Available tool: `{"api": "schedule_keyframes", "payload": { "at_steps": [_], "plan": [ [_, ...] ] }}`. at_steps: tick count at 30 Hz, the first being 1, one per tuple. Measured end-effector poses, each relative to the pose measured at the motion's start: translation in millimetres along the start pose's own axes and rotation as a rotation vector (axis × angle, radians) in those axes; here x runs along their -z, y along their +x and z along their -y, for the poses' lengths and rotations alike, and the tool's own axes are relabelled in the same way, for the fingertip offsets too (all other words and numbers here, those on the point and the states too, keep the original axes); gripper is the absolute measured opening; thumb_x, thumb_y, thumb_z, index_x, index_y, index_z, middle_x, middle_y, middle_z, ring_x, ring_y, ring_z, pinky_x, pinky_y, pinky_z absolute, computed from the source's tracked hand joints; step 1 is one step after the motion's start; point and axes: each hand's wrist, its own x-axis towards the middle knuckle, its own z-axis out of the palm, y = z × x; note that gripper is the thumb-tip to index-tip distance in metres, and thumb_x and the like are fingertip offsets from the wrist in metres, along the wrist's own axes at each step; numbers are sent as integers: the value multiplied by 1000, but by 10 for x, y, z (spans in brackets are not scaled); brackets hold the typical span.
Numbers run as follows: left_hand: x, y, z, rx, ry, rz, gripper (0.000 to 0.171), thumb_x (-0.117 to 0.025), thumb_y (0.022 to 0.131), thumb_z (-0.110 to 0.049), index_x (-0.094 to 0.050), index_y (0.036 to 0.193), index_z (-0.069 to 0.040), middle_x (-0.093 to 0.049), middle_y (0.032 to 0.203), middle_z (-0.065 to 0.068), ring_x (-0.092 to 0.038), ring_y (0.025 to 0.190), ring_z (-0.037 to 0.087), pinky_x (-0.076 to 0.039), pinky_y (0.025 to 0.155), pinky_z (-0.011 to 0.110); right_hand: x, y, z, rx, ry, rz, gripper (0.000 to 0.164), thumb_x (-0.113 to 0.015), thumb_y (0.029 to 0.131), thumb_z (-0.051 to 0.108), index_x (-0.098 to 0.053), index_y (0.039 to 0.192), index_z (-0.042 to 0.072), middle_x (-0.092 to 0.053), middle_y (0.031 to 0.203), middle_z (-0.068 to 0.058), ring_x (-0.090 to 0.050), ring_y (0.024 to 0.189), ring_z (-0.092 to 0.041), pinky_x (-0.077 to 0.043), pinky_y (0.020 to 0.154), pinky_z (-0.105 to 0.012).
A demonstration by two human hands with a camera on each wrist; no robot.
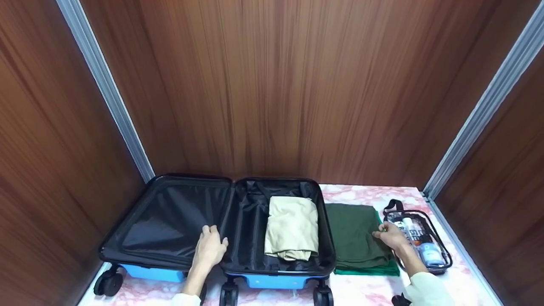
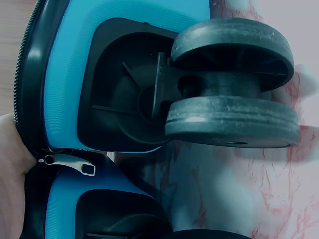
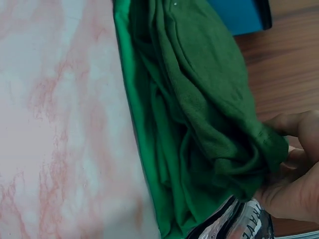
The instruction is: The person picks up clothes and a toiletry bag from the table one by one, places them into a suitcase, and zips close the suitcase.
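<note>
An open blue suitcase (image 1: 280,280) with a black lining lies flat, its two halves side by side. Folded beige cloth (image 1: 292,225) sits in its right half. Above the inner edge of the left half is my left hand (image 1: 209,246), fingers loosely bent with nothing seen in them. To the right of the case lies a folded dark green garment (image 1: 355,233) on brighter green cloth (image 1: 389,268). My right hand (image 1: 393,236) pinches the dark garment's right edge, which the right wrist view shows bunched between thumb and fingers (image 3: 294,124).
Right of the green pile stands a clear toiletry bag (image 1: 442,261) with black trim and several bottles inside. Suitcase wheels (image 1: 109,280) stick out toward the front. Wood-grain panels (image 1: 272,85) enclose the back and sides of the pink marbled tabletop (image 1: 357,293).
</note>
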Motion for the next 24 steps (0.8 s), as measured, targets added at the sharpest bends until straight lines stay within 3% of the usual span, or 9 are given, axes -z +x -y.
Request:
{"api": "schedule_keyframes", "payload": {
  "at_steps": [5,8,12,14,17,20,24],
  "plan": [
    [-2,1,4,4,4,-1,52,-63,84,-20,-47,121,14,-46,108,26,-51,100,42,-43,87,49,16,21,37,-2,29,-15,26,-62,85,12,-42,94,0,-41,84,-8,-43,82,-26,-37,69,-32],
    [-7,1,7,3,11,-3,53,-63,84,-20,-47,121,13,-46,108,26,-52,100,42,-43,88,49,12,20,73,-40,69,-5,42,-60,87,15,-36,114,-6,-44,105,-22,-45,93,-32,-40,76,-37],
    [-4,6,7,9,9,-7,53,-63,84,-21,-47,122,13,-46,109,25,-52,101,42,-44,88,48,12,16,128,-124,216,45,67,-58,89,20,-21,136,-11,-30,134,-32,-48,109,-37,-46,83,-42],
    [0,5,3,9,3,-4,53,-63,84,-21,-47,122,13,-46,109,25,-52,101,42,-44,87,49,16,14,137,-165,303,91,70,-58,90,22,-20,137,-12,-35,131,-30,-55,103,-32,-49,81,-39],
    [1,1,3,6,1,-3,53,-63,84,-21,-47,122,13,-46,109,26,-52,101,42,-44,87,49,11,26,116,-222,423,172,53,-59,90,22,-37,124,-12,-56,112,-19,-64,88,-20,-54,76,-34],
    [-5,-1,11,5,3,-8,53,-64,83,-20,-48,121,13,-46,107,25,-52,100,43,-44,86,49,-9,48,62,-273,489,245,42,-60,89,23,-45,113,-8,-66,93,-9,-67,81,-18,-55,75,-34],
    [-13,-3,13,0,6,-6,53,-63,84,-19,-47,122,14,-46,108,26,-51,100,42,-44,87,49,-21,83,-45,-314,450,259,63,-62,87,31,-35,127,-10,-65,95,-8,-66,84,-19,-54,78,-38]
  ]
}}
